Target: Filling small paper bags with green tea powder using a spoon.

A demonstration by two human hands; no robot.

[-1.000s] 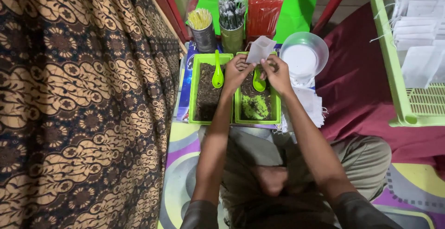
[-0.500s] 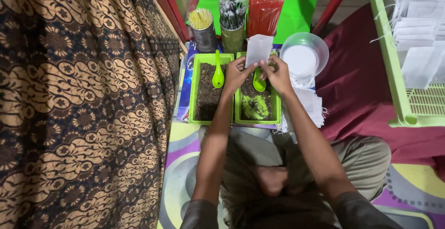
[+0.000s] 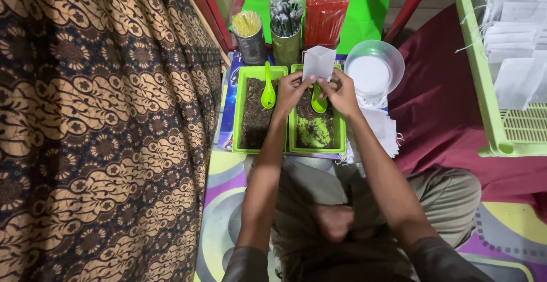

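Both of your hands meet over the right-hand green tray (image 3: 341, 139): your left hand (image 3: 292, 91) and right hand (image 3: 341, 92) each pinch the lower edge of a small white paper pouch (image 3: 319, 61), which stands upright above your fingertips. Whether its mouth is open you cannot tell from here, and your fingers cover its bottom edge.

Below your hands, the tray holds dark loose crumbs with a bare green patch near its front. A green spoon (image 3: 318, 104) lies in it, its handle mostly hidden behind your right hand. The left green tray (image 3: 237, 111) sits just beside it, also filled with dark crumbs, with a second green spoon (image 3: 268, 88) resting at its far end.

Beyond the trays stand a tin of yellow sticks (image 3: 249, 34), a tin of dark wrapped sticks (image 3: 285, 28) and a tall red-and-orange packet (image 3: 323, 11) cut off at the top. A white bowl (image 3: 373, 71) sits to the right, with a loose pile of white pouches (image 3: 384, 131) partly hidden under your right forearm. The light green rack (image 3: 484, 88) at the right edge is cut off, as is the patterned cloth (image 3: 97, 128) on the left.
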